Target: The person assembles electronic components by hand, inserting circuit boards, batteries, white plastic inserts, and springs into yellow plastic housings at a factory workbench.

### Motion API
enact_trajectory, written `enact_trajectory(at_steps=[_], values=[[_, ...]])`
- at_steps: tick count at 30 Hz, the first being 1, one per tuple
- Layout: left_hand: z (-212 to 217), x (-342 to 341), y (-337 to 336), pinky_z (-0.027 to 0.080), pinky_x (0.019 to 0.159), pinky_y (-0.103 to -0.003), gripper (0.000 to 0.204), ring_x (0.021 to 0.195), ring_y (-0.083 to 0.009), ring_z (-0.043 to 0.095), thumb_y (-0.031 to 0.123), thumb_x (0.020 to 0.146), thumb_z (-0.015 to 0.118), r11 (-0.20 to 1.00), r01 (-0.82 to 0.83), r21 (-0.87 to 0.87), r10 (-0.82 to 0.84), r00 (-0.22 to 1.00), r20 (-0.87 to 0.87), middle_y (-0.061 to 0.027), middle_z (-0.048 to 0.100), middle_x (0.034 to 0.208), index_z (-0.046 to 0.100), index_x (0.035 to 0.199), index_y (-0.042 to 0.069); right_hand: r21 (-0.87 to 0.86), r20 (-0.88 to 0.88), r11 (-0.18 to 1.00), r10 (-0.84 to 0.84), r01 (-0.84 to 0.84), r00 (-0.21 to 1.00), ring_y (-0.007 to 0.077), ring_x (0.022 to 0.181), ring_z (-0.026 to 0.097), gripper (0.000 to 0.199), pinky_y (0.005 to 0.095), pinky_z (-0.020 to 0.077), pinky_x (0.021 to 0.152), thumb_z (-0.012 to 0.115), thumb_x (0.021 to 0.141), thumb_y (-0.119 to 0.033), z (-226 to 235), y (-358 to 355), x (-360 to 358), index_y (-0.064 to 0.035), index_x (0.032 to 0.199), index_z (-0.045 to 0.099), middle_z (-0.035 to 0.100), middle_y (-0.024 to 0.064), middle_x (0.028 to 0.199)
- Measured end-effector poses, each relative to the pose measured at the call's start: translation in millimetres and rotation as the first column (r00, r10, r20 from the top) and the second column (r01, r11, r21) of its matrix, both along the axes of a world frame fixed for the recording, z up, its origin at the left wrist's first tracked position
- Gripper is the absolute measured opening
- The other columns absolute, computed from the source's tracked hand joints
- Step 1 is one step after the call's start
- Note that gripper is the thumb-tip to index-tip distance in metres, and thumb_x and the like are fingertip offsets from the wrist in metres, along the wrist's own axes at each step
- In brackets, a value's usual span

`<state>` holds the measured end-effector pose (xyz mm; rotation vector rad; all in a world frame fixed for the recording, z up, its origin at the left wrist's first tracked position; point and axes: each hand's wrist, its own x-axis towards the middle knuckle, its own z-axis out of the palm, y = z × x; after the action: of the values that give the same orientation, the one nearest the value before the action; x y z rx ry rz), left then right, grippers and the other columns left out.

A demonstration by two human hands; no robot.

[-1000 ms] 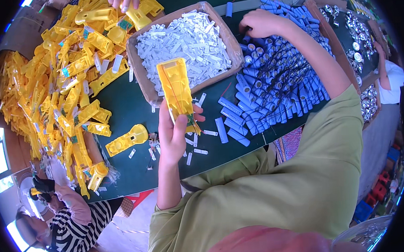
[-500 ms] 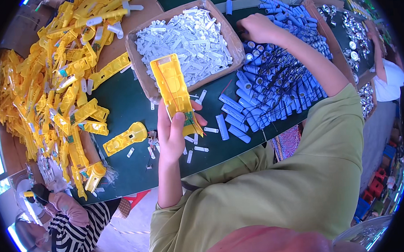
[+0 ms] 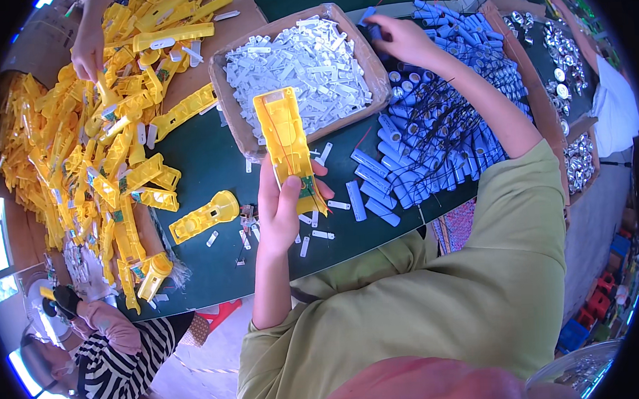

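Observation:
My left hand (image 3: 280, 201) grips a yellow plastic housing half (image 3: 279, 126), held up with its hollow side showing. A red wire runs along inside it, and a small green circuit board (image 3: 306, 187) sits at its lower end. At the far side of the bench, my right hand (image 3: 405, 42) has its fingertips closed on a blue cylindrical battery (image 3: 368, 14), which looks tilted. Close by that hand lies a large heap of blue batteries (image 3: 439, 132) with black wires. Another yellow housing piece (image 3: 205, 216) rests on the green bench.
A cardboard box (image 3: 382, 88) of small white strips stands mid-bench. Yellow housings (image 3: 79, 161) are piled at left, where another person's hand (image 3: 89, 54) reaches in. A person in stripes (image 3: 122, 361) sits lower left. Silvery round parts (image 3: 562, 71) lie at far right.
My right hand has moved slightly to the far left and taken hold of the lone battery, which has tilted. Another person's hand has come in over the yellow pile.

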<state>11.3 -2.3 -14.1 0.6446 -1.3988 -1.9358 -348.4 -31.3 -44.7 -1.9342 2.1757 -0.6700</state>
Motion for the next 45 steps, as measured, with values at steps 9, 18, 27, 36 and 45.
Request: enact_trajectory(at_steps=[9,18,27,36,45], values=[[8,-3,7,0.051,0.060,-0.030,0.040,0.070,-0.0184,0.059,0.017,0.094,0.036,0.997,0.075,-0.026,-0.075,0.997,-0.026,-0.0126,0.054,0.093,0.029,0.130,0.001,-0.319,0.347,0.944,0.034,0.084,0.937,0.0197,0.056,0.059,0.028,0.0293,0.0430,0.055,0.057,0.083,-0.015,48,45,11,-0.0125,0.110,0.054,0.061,0.0064,0.064],[13,-6,13,0.051,0.063,-0.030,0.038,0.070,-0.0188,0.058,0.008,0.092,0.034,0.993,0.119,0.010,-0.118,0.991,-0.054,-0.0133,0.055,0.092,0.030,0.129,0.001,-0.238,0.575,0.967,0.062,0.093,0.816,0.0099,0.062,0.055,0.024,0.0245,0.0444,0.057,0.050,0.086,-0.011,51,68,38,-0.0104,0.109,0.056,0.057,0.0034,0.074],[8,-9,15,0.049,0.068,-0.032,0.041,0.071,-0.0186,0.058,0.005,0.091,0.033,0.990,0.138,0.012,-0.137,0.988,-0.067,-0.0126,0.055,0.092,0.027,0.131,0.000,-0.184,0.263,0.983,0.029,0.021,0.964,0.0219,0.064,0.059,0.037,0.0318,0.0449,0.058,0.062,0.082,-0.017,39,67,76,-0.0114,0.116,0.048,0.057,0.0102,0.073],[17,-13,21,0.049,0.071,-0.032,0.044,0.076,-0.0169,0.057,0.004,0.092,0.035,0.997,0.055,-0.052,-0.054,0.998,0.008,-0.0127,0.054,0.097,0.022,0.135,0.001,-0.438,0.200,0.892,0.221,-0.115,0.955,0.0016,0.056,0.048,0.025,0.0173,0.0371,0.047,0.060,0.087,-0.016,99,94,122,-0.0063,0.108,0.050,0.054,-0.0018,0.067],[24,-20,34,0.049,0.065,-0.026,0.044,0.074,-0.0117,0.059,0.003,0.093,0.034,0.968,-0.082,-0.239,0.139,0.962,0.233,-0.0106,0.053,0.099,0.023,0.136,0.001,-0.479,0.555,0.878,0.293,0.011,0.779,0.0025,0.050,0.044,0.010,0.0198,0.0340,0.045,0.058,0.088,-0.011,68,62,206,-0.0035,0.093,0.054,0.048,0.0002,0.059]])
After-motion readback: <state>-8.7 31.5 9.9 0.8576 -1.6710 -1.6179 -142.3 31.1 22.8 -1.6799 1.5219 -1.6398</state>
